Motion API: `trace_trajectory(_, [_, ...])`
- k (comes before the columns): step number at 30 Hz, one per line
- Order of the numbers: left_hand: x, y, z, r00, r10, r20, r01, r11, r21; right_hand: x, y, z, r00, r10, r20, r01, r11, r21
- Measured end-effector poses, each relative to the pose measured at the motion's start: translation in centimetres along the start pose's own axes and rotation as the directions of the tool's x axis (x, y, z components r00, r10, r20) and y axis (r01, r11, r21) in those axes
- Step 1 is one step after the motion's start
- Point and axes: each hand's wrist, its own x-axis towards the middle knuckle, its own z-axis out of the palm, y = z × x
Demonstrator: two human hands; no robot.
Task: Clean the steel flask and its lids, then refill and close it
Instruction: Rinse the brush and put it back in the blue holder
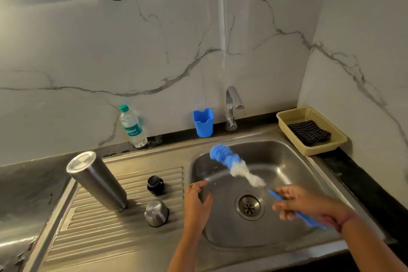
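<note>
The steel flask (97, 180) stands upside down on the drainboard, well left of the left hand (197, 200) curled on the sink (287, 161) rim, while the right hand (300, 202) grips a bottle brush (234, 164).

A single wide-angle camera is sitting on the person's head, looking forward and steeply down over both forearms at the sink (293, 157), which is lying just beyond and beneath the hands. It is standing close enough that the forearms are entering at the bottom edge. Beyond the hands it is taking in the worktop (26, 183) and the marble wall (154, 40), bowed by the lens.
</note>
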Motion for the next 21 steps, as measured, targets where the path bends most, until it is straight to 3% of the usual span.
trace_trajectory(1, [-0.1,0.1,0.2,1.000,-0.001,-0.002,0.001,1.000,-0.007,0.3,0.8,-0.2,0.999,0.031,-0.043,-0.038,0.987,-0.158])
trace_trajectory(3, [-0.3,0.1,0.7,1.000,-0.003,-0.007,0.003,1.000,-0.010,1.2,2.4,-0.6,0.988,0.000,-0.152,-0.077,0.862,-0.501])
trace_trajectory(4, [-0.4,0.1,0.9,1.000,-0.006,-0.011,0.006,1.000,-0.001,1.6,2.9,-0.6,0.986,-0.030,-0.164,-0.074,0.803,-0.592])
trace_trajectory(5, [-0.5,0.1,1.0,1.000,-0.007,-0.016,0.008,1.000,0.006,1.7,3.2,-0.4,0.984,-0.048,-0.169,-0.068,0.784,-0.617])
trace_trajectory(8, [-0.7,0.1,1.4,1.000,-0.016,-0.027,0.016,1.000,0.005,1.7,3.6,-0.6,0.974,-0.060,-0.218,-0.061,0.858,-0.509])
trace_trajectory(14, [-1.0,0.8,2.1,0.999,-0.015,-0.029,0.014,1.000,-0.012,1.7,2.5,-2.1,0.887,-0.361,-0.288,0.167,0.832,-0.529])
trace_trajectory(18, [-1.2,0.9,2.7,0.999,-0.034,-0.029,0.033,0.999,-0.022,1.6,2.2,-3.2,0.878,-0.350,-0.328,-0.022,0.654,-0.756])
trace_trajectory(21, [-1.3,0.8,2.9,0.998,-0.046,-0.044,0.044,0.999,-0.032,1.6,2.2,-3.0,0.866,-0.388,-0.316,0.069,0.719,-0.692])
